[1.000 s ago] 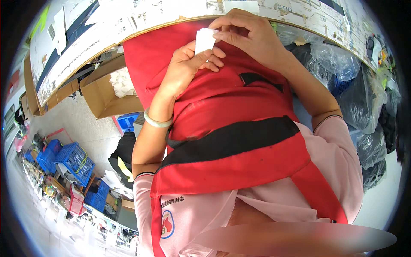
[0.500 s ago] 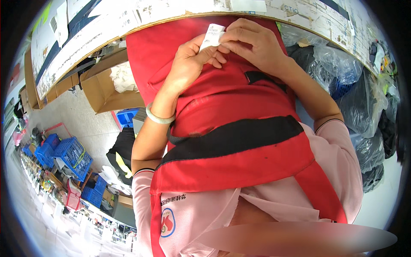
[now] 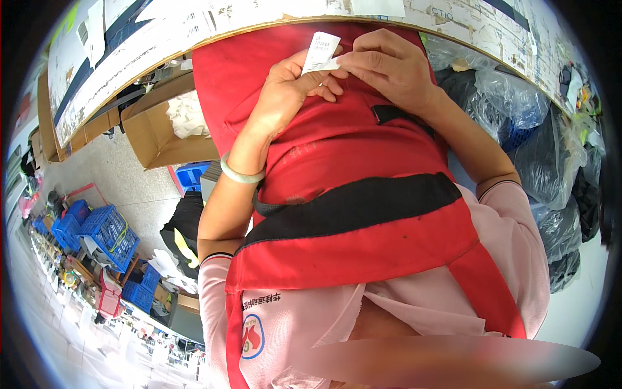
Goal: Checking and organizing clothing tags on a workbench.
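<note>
A small white printed label point(image 3: 321, 52) stands up from my left hand point(image 3: 289, 87), pinched near its lower end between thumb and fingers. My right hand point(image 3: 394, 66) pinches a corner of the same label from the right side, drawing that edge outward. Both hands are over the lap of my red apron point(image 3: 311, 136), close to the table's near edge. Part of the label's lower end is hidden behind the left thumb.
A worn white table point(image 3: 259, 14) curves across the front. An open cardboard box point(image 3: 152, 139) with crumpled white material stands at the left, and blue crates point(image 3: 110, 236) sit further off. Clear and black plastic bags point(image 3: 544, 155) are piled at the right.
My right fingers have shifted slightly to the right, pulling the label's lower corner out into a point. More of the label's printed face shows. The left hand has hardly moved.
</note>
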`<move>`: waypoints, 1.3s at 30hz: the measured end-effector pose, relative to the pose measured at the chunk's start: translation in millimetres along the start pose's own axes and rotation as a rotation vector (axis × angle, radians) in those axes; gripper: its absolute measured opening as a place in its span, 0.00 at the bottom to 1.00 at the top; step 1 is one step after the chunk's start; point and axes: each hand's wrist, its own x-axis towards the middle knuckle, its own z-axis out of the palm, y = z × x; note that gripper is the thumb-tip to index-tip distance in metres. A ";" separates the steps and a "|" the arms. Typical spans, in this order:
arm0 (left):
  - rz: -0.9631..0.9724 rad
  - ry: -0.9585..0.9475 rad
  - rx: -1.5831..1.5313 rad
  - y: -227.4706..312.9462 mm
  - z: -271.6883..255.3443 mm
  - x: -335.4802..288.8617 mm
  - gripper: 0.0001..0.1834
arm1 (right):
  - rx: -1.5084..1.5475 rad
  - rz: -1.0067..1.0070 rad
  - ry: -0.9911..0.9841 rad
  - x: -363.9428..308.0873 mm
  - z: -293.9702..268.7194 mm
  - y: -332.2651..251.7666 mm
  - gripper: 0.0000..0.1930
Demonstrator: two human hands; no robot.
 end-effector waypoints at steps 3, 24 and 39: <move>0.001 -0.013 -0.061 -1.6 -0.5 0.8 0.13 | 0.027 -0.016 0.027 -0.5 3.4 0.2 0.08; 0.002 0.034 -0.167 0.7 0.0 2.9 0.20 | 0.545 0.736 0.126 -14.0 -36.1 46.6 0.09; -0.001 0.093 -0.180 -3.6 -3.4 4.2 0.17 | -0.138 -0.152 0.129 -13.6 -39.7 30.8 0.09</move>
